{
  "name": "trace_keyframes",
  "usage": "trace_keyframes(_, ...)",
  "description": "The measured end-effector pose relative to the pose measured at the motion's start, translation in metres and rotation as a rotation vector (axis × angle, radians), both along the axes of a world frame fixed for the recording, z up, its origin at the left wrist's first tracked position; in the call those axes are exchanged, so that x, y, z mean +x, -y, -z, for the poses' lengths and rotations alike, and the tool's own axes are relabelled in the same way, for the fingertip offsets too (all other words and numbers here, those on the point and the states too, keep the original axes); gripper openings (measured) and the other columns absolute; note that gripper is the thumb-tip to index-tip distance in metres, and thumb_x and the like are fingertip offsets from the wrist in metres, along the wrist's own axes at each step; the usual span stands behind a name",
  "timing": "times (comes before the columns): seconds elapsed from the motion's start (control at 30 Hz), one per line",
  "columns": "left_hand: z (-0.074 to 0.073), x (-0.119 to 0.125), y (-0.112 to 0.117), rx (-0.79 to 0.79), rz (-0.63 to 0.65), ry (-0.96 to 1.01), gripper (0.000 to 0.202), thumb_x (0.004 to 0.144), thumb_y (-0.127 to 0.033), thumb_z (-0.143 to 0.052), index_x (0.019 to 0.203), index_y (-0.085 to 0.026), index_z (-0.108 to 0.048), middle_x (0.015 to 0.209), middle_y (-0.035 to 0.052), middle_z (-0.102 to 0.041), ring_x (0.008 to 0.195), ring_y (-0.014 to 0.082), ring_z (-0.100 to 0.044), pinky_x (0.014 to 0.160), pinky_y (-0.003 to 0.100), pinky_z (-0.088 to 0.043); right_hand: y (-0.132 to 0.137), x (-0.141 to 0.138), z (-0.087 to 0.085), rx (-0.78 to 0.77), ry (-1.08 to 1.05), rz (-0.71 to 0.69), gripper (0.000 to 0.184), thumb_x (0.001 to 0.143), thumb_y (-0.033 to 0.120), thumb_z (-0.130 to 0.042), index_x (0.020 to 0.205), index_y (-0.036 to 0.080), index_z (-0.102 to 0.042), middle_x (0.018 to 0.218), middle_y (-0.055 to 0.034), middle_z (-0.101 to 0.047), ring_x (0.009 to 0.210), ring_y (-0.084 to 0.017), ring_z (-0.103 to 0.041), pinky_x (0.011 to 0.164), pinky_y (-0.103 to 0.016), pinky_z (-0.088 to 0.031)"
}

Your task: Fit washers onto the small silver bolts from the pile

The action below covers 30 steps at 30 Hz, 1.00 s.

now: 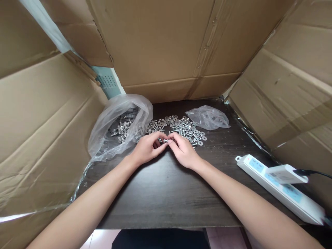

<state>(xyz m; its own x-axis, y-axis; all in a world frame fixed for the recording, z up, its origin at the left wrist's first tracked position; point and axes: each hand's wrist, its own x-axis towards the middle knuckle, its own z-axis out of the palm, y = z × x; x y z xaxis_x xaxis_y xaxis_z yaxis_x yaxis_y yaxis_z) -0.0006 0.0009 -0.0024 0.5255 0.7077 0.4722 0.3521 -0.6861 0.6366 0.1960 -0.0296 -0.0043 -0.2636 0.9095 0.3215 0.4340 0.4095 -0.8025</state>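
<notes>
My left hand (148,148) and my right hand (183,150) meet over the table, fingertips almost together. Pinched between them is a small silver bolt (165,140), lying roughly sideways; a washer or nut seems to sit on it, though the fingers cover part. Just behind my hands spreads a pile of loose bolts, nuts and washers (185,127). To the left of the pile, an open clear plastic bag (103,138) holds more silver hardware (123,130).
A crumpled clear bag (209,117) lies behind the pile on the right. Cardboard walls (160,45) enclose the dark wooden table (166,197) at the back and both sides. A white power strip (275,186) with a plugged-in adapter (286,174) and black cable lies at the right.
</notes>
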Motion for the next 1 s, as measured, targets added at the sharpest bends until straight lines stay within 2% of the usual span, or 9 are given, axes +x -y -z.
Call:
trace_keyframes(0.4, -0.0003, -0.0001, 0.0002, 0.005, 0.013, 0.011, 0.012, 0.095, -0.025, -0.063, 0.106, -0.018, -0.065, 0.091, 0.0011, -0.069, 0.065, 0.0110, -0.063, 0.063, 0.022, -0.052, -0.0002, -0.0008, -0.0009, -0.013, 0.014, -0.015, 0.020, 0.105, 0.030, -0.043, 0.094, 0.020, -0.056, 0.089, -0.0036, -0.064, 0.083, -0.021, -0.060, 0.076, -0.033, -0.041)
trace_keyframes(1.0, 0.0034, -0.0018, -0.0014, -0.011, 0.022, 0.029, 0.010, 0.095, -0.021, -0.065, 0.105, -0.019, -0.066, 0.094, -0.0004, -0.069, 0.067, 0.0091, -0.063, 0.064, 0.019, -0.050, -0.0012, 0.0000, 0.0003, -0.019, 0.011, -0.022, 0.017, 0.101, 0.031, -0.045, 0.094, 0.020, -0.056, 0.089, -0.0036, -0.064, 0.081, -0.021, -0.059, 0.076, -0.033, -0.041)
